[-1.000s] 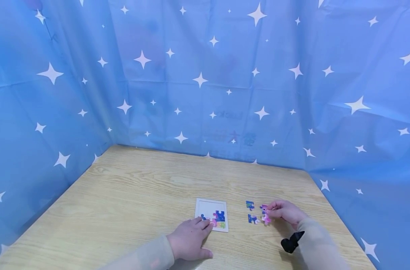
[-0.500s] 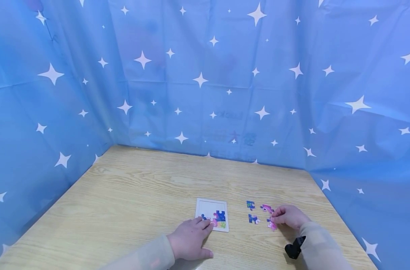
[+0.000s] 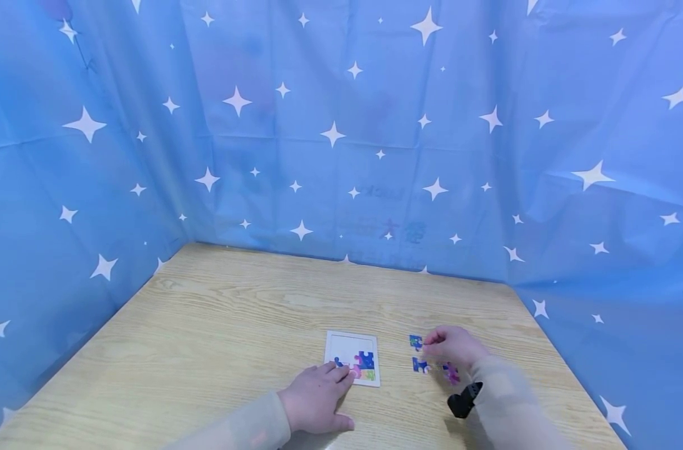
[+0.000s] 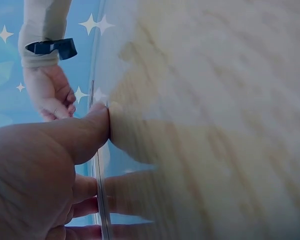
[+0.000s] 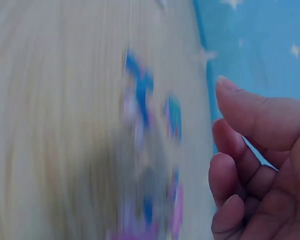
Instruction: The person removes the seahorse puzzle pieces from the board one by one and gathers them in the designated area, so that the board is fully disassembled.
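My left hand (image 3: 319, 397) lies with fingers outstretched on the lower left part of a white puzzle tray (image 3: 328, 347). Joined blue, pink and yellow jigsaw pieces (image 3: 366, 360) fill the tray's lower right, partly under the fingertips. My right hand (image 3: 456, 347) hovers over loose pieces right of the tray. Its thumb and fingers (image 5: 225, 175) are loosely bent and apart in the right wrist view, holding nothing. Near its fingertips lies a blue-green piece (image 3: 415, 341), with a blue-white piece (image 3: 418, 364) below. A pink-purple piece (image 3: 450, 373) lies under the wrist; the pink eye piece is hidden.
The wooden table (image 3: 234, 312) is bordered by a blue star-printed curtain (image 3: 330, 162) at the back and both sides. A black wrist device (image 3: 465, 400) sits on the right sleeve.
My right hand drew the pink-purple piece slightly right and toward me, let it go, then moved left over the other loose pieces. The left hand has stayed on the tray.
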Motion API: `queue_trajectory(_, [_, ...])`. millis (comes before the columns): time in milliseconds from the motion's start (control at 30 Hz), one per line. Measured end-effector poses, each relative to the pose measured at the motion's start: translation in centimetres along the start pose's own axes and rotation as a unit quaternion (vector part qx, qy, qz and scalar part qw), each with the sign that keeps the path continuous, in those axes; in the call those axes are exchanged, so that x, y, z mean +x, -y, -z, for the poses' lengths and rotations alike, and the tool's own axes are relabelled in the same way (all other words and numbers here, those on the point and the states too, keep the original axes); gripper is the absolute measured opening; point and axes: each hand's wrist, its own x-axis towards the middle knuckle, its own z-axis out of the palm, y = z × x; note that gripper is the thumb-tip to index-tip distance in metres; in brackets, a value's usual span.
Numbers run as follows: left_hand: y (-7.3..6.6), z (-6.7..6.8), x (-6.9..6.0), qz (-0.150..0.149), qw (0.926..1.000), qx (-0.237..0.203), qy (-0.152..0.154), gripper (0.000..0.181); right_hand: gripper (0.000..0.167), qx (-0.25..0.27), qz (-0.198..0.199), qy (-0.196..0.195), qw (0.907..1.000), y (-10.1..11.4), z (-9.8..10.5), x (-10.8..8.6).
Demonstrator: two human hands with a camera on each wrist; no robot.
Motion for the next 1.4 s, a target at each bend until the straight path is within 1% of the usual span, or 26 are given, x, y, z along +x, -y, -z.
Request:
queue_trajectory(67, [0.0, 0.0, 0.0, 0.0, 1.0, 0.001, -0.001, 0.08, 0.011, 0.012, 0.013, 0.003, 0.9998, 1.1, -1.1, 0.5])
queue_trajectory(100, [0.0, 0.0, 0.0, -0.001, 1.0, 0.002, -0.002, 0.08, 0.01, 0.022, 0.012, 0.006, 0.9997, 1.7, -1.6, 0.7])
queue_trajectory(267, [0.0, -0.1, 0.1, -0.001, 1.0, 0.001, -0.005, 0.081, 0.008, 0.037, 0.021, 0.007, 0.9991, 3.9, -4.5, 1.8])
queue_trajectory(400, [-0.1, -0.2, 0.1, -0.001, 1.0, 0.005, -0.007, 0.081, 0.008, 0.046, 0.043, 0.015, 0.9979, 4.8, -6.5, 2.5])
queue_trajectory(500, [-0.1, -0.2, 0.2, -0.001, 0.9999, 0.013, -0.009, 0.082, 0.012, 0.043, 0.05, 0.029, 0.9974, 5.2, -7.8, 2.8])
queue_trajectory(600, [-0.1, -0.1, 0.2, -0.003, 0.9998, 0.017, -0.009, 0.082, 0.015, 0.034, 0.046, 0.037, 0.9976, 5.6, -8.5, 3.0])
queue_trajectory(700, [-0.1, 0.0, 0.2, -0.007, 0.9997, 0.018, -0.011, 0.082, 0.015, 0.014, 0.051, 0.035, 0.998, 5.8, -9.0, 3.1])
queue_trajectory(833, [-0.3, 0.2, 0.3, -0.003, 0.9998, 0.019, -0.01, 0.084, 0.013, 0.002, 0.053, 0.033, 0.9981, 6.0, -9.3, 3.1])
queue_trajectory(967, [-0.8, 0.5, 0.5, 0.003, 0.9996, 0.027, -0.008, 0.089, 0.011, 0.0, 0.049, 0.037, 0.9981, 6.2, -9.4, 2.9])
queue_trajectory(1067, [-1.4, 0.7, 0.8, 0.007, 0.9992, 0.039, -0.01, 0.089, 0.011, -0.004, 0.047, 0.038, 0.9982, 6.4, -9.3, 2.8])
queue_trajectory(1300, [-2.3, 0.5, 1.7, 0.035, 0.9971, 0.067, 0.005, 0.087, 0.011, 0.003, 0.051, 0.034, 0.9981, 6.6, -9.4, 2.5])
queue_trajectory(1400, [-2.4, 0.3, 1.9, 0.042, 0.9964, 0.073, 0.003, 0.087, 0.012, 0.007, 0.053, 0.034, 0.998, 6.6, -9.5, 2.4])
